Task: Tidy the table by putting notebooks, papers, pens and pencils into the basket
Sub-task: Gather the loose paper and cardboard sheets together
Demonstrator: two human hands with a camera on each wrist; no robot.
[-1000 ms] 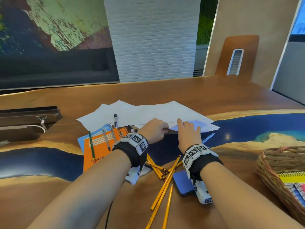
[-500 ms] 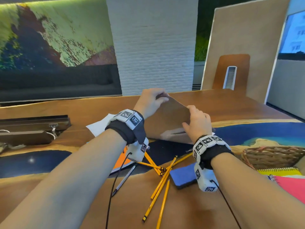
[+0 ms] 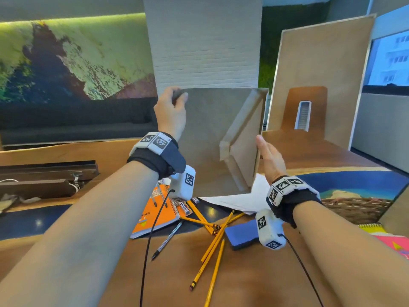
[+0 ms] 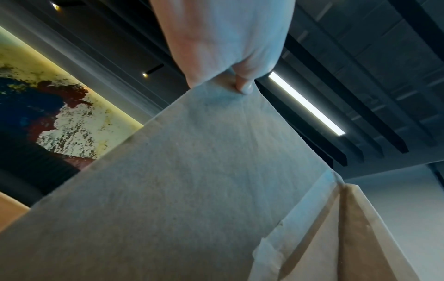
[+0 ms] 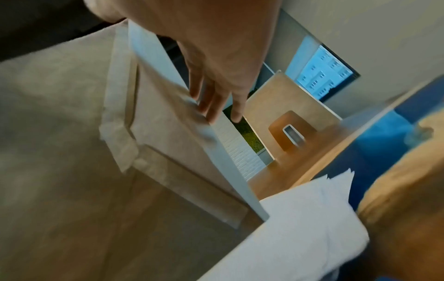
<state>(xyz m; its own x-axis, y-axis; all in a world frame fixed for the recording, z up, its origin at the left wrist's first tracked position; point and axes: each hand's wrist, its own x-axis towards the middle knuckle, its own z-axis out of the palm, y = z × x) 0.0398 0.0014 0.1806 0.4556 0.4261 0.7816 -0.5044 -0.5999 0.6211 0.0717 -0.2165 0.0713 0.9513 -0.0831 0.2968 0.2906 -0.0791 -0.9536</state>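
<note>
I hold a stack of papers (image 3: 210, 140) upright above the table; against the light it looks brownish, with a folded sheet showing through. My left hand (image 3: 171, 111) pinches its top left corner, the thumb on the near face (image 4: 242, 85). My right hand (image 3: 269, 156) lies with straight fingers (image 5: 211, 98) along the stack's right edge. More white sheets (image 3: 239, 201) remain on the table below. An orange spiral notebook (image 3: 155, 216), several yellow pencils (image 3: 210, 247) and a pen (image 3: 167, 240) lie near me. The wicker basket (image 3: 354, 207) stands at the right.
A blue pad (image 3: 241, 237) lies under my right wrist. A yellow notebook (image 3: 371, 227) and a pink one (image 3: 396, 247) sit in the basket. A dark box (image 3: 44, 176) stands at the left of the table. A brown chair back (image 3: 307, 109) rises behind the far edge.
The papers went from flat on the table to upright in the air. Both hands rose with them, and my view tilted up.
</note>
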